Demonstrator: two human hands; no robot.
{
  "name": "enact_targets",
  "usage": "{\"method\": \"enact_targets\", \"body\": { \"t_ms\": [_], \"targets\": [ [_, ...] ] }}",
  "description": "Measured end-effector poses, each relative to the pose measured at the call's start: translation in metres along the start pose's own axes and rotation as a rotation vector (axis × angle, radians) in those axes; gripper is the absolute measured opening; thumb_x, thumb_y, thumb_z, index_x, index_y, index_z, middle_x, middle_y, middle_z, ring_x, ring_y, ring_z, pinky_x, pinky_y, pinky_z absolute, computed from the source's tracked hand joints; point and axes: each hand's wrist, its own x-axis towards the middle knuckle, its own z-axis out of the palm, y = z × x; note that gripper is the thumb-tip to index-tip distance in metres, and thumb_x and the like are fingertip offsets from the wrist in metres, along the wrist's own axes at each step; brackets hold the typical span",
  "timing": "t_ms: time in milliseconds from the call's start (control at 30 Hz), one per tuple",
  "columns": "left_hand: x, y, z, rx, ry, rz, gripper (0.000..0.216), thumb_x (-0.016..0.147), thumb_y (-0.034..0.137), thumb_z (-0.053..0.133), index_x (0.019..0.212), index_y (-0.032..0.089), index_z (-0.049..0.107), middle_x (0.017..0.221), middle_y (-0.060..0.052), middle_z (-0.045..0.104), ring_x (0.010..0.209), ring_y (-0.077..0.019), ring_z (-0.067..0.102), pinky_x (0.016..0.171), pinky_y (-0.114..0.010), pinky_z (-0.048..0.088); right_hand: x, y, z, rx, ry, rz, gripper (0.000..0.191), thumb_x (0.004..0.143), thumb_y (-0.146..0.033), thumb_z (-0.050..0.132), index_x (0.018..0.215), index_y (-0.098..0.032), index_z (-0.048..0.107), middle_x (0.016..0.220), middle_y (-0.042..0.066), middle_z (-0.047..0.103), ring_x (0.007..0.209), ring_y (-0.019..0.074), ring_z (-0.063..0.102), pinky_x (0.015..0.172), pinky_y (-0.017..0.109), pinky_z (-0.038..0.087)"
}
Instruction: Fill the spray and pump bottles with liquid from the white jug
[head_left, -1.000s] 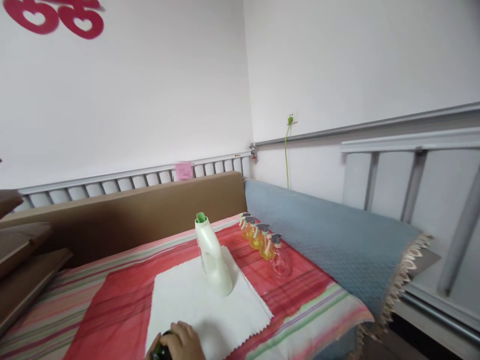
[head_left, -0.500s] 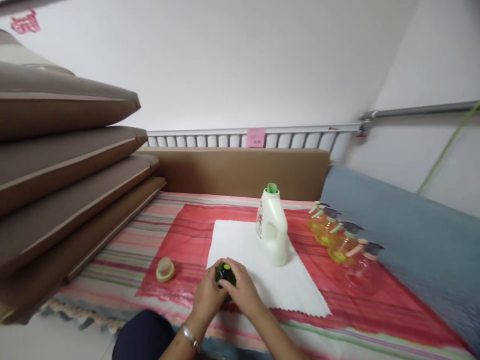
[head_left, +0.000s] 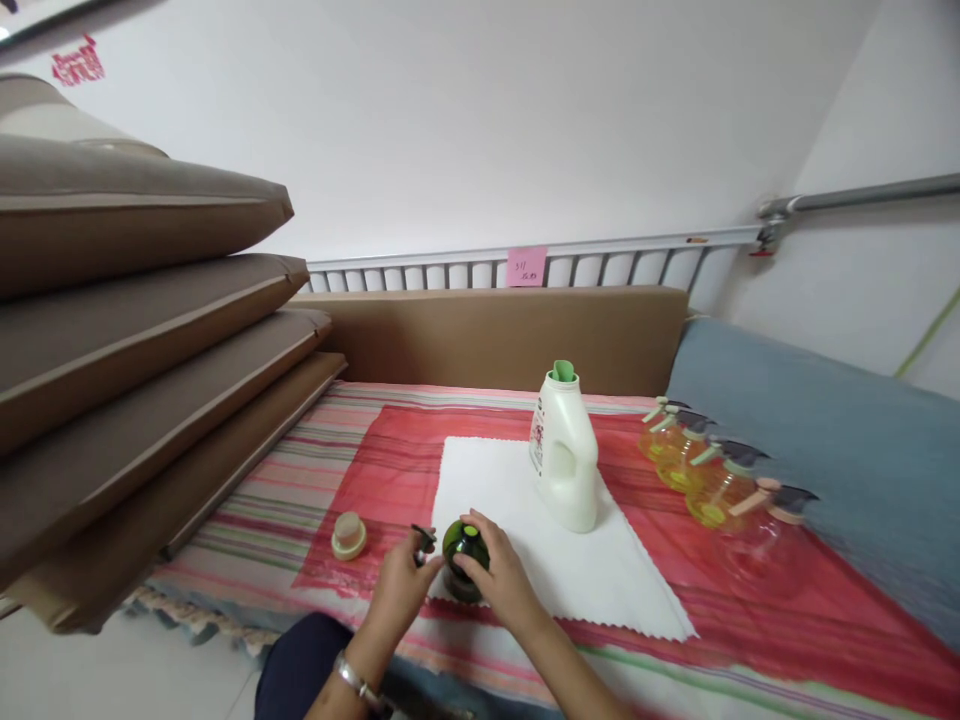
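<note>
My right hand [head_left: 504, 572] grips a small dark green bottle [head_left: 454, 540] from its right side, fingers curved over its top. A yellow-green spot shows at the bottle's neck. Just left of it, my left hand [head_left: 401, 582] pinches a small dark spray head [head_left: 424, 538], apart from the bottle; its details are partly hidden by the fingers. The bottle stands at the near left edge of a white cloth [head_left: 495, 475]. A pale green detergent jug [head_left: 571, 475], uncapped with a green spout showing, stands upright on that cloth. Left of my hands sits the jug's pale cap [head_left: 348, 537].
Several clear round spray bottles [head_left: 709, 497] with yellowish liquid or pink tint stand in a row at the right. Stacked brown cushions [head_left: 172, 300] rise at the left. A brown board [head_left: 495, 335] and a radiator [head_left: 435, 277] back the red cloth [head_left: 375, 470].
My hands have moved apart. My left hand has drawn leftward off the green bottle with the dark spray head, while my right hand stays on the bottle. The view has shifted slightly.
</note>
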Motion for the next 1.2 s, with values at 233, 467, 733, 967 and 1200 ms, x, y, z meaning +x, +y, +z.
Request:
{"method": "enact_targets", "body": {
  "t_ms": [233,467,733,967,1200],
  "targets": [
    [0.017,0.096,-0.009,-0.356,0.161,0.132,0.035,0.071,0.046,0.064,0.085,0.013,0.063,0.054,0.004,0.054,0.039,-0.0053,0.038,0.041,-0.018,0.030,0.000,0.007,0.007,0.040,0.075,0.074,0.058,0.073,-0.024,0.059,0.129,-0.019,0.043,0.127,0.011,0.054,0.118,0.0256,0.049,0.103,0.046,0.036],
    [0.033,0.140,0.022,-0.487,0.121,0.297,0.035,0.081,0.045,0.056,0.067,0.014,0.060,0.045,0.005,0.046,0.042,-0.0064,0.039,0.043,-0.018,0.030,0.002,0.016,0.014,0.058,0.104,0.050,0.051,0.068,-0.024,0.063,0.118,-0.020,0.053,0.121,0.009,0.059,0.114,0.0277,0.051,0.100,0.047,0.038],
    [0.036,0.112,0.048,-0.383,0.045,0.247,0.038,0.080,0.049,0.055,0.066,0.014,0.061,0.047,0.003,0.050,0.044,-0.0086,0.046,0.047,-0.021,0.035,0.001,0.013,0.012,0.072,0.102,0.006,0.051,0.073,-0.030,0.064,0.121,-0.020,0.050,0.121,0.009,0.058,0.113,0.0267,0.052,0.097,0.043,0.040],
    [0.037,0.062,0.056,-0.279,-0.075,0.166,0.038,0.075,0.049,0.060,0.071,0.012,0.067,0.069,-0.008,0.068,0.072,-0.0205,0.064,0.071,-0.032,0.049,0.003,0.006,0.009,0.083,0.098,0.005,0.054,0.070,-0.016,0.064,0.122,-0.018,0.050,0.121,0.010,0.059,0.112,0.0268,0.052,0.097,0.042,0.040],
    [0.027,0.031,0.042,-0.211,-0.183,0.149,0.038,0.066,0.036,0.069,0.097,0.014,0.067,0.097,-0.010,0.070,0.095,-0.0238,0.064,0.089,-0.037,0.047,0.003,0.005,0.010,0.097,0.102,-0.018,0.050,0.073,-0.017,0.062,0.121,-0.021,0.052,0.124,0.009,0.058,0.117,0.0261,0.050,0.102,0.045,0.037]
  ]
}}
